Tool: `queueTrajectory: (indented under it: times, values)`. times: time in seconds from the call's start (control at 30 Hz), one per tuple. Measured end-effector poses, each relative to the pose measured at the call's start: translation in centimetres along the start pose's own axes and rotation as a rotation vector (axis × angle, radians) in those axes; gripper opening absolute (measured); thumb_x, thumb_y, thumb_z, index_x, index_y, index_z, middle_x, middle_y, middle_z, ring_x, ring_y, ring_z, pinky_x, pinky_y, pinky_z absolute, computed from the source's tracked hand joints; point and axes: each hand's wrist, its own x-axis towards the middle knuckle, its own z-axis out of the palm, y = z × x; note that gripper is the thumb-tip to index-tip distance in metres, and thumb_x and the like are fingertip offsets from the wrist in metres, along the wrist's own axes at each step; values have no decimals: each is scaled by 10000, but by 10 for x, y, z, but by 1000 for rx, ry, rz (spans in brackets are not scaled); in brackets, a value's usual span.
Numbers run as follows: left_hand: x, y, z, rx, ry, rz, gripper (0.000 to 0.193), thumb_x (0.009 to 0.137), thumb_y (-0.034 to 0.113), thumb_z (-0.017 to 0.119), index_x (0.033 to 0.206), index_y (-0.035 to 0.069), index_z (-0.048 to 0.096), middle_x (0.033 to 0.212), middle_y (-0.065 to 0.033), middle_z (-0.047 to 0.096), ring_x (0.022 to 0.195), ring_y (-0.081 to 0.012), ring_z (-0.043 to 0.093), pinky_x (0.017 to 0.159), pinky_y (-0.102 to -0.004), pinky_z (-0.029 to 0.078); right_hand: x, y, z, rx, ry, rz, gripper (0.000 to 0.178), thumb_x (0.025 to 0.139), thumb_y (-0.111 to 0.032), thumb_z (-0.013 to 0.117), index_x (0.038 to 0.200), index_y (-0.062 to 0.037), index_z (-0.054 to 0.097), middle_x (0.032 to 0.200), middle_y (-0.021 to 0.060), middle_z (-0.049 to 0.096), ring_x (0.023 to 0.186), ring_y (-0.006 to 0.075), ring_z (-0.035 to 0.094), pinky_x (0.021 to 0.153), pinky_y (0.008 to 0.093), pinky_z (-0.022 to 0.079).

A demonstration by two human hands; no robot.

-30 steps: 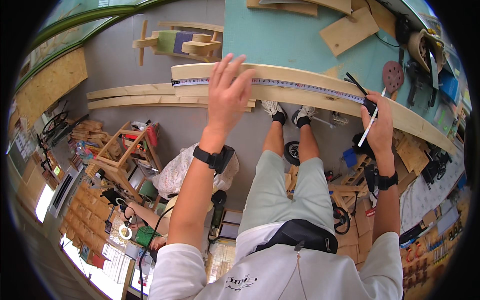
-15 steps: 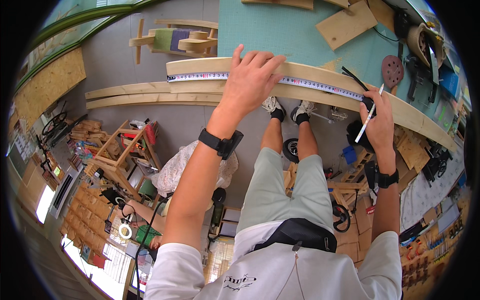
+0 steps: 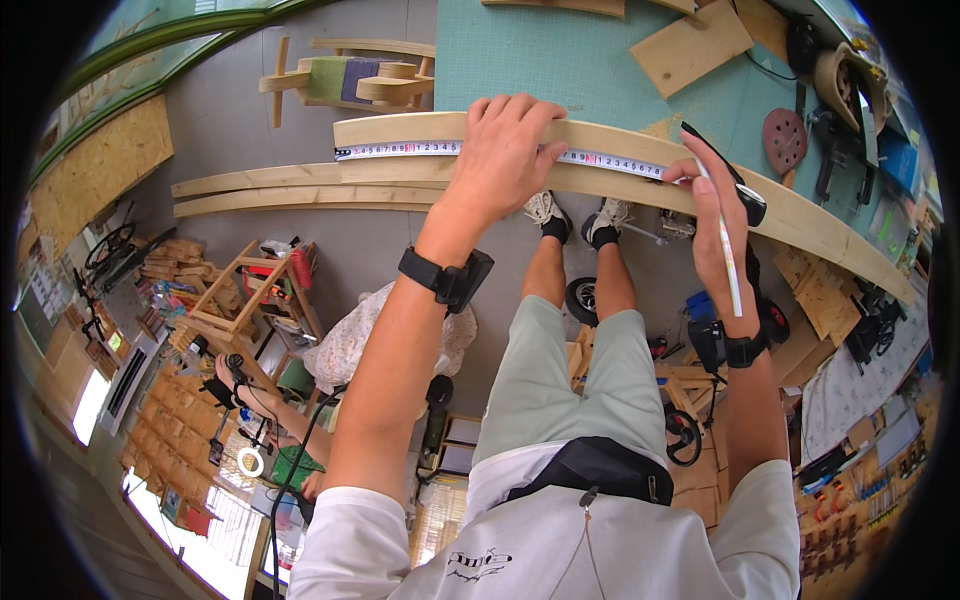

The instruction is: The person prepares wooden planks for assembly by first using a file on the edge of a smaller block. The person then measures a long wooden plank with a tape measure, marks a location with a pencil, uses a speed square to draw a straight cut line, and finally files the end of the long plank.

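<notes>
A long pale wooden board (image 3: 830, 225) lies across in front of me. Along its face runs a white tape measure blade (image 3: 610, 162), its end by the board's left end. My left hand (image 3: 500, 155) curls over the board and the blade, covering part of the markings. At the right, my right hand (image 3: 718, 215) has its fingertips on the blade. A slim white pencil (image 3: 731, 270) is held in that hand, pointing down toward my wrist. Beside the palm sits the black tape measure case (image 3: 752, 205), partly hidden by the hand.
Two more wooden strips (image 3: 270, 190) lie to the left. A green cutting mat (image 3: 570, 70) carries a loose board (image 3: 690, 47) and a reddish sanding disc (image 3: 785, 140). A wooden assembly with coloured blocks (image 3: 350, 80) stands at the far left. Another person's arm (image 3: 280, 410) shows lower left.
My right hand has slid left along the tape, its fingertips now on the blade. The pencil has swung to a steeper angle. My left hand stays almost in place.
</notes>
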Motion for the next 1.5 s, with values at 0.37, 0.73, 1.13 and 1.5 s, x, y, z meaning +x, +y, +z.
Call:
queueTrajectory:
  times: [0.37,0.73,1.13,1.5]
  values:
    - [2,1,1,-23,5,-10,323,852,189,764,1141,96,654,1032,-76,654,1008,-288,585,964,-414,391,24,15,58,168,-178,204,162,922,-137,614,1025,-12,614,822,65,666,759,113,599,709,277,494]
    - [1,1,0,-32,24,4,314,860,186,754,1144,92,659,1026,-74,650,1010,-282,584,986,-413,384,28,6,60,51,-227,203,125,911,-128,616,985,-27,628,817,90,698,721,173,653,678,312,510]
    - [2,2,0,-32,20,9,311,859,188,753,1140,91,662,1020,-70,648,1003,-280,582,980,-412,384,27,5,59,46,-220,209,122,911,-125,619,981,-25,623,822,98,701,726,181,658,679,318,514]
    - [3,3,-3,-36,13,-8,305,846,165,764,1126,90,667,992,-67,636,984,-280,574,980,-412,390,23,1,48,214,-183,274,137,938,-117,622,1030,-19,645,884,104,700,799,184,652,737,316,511]
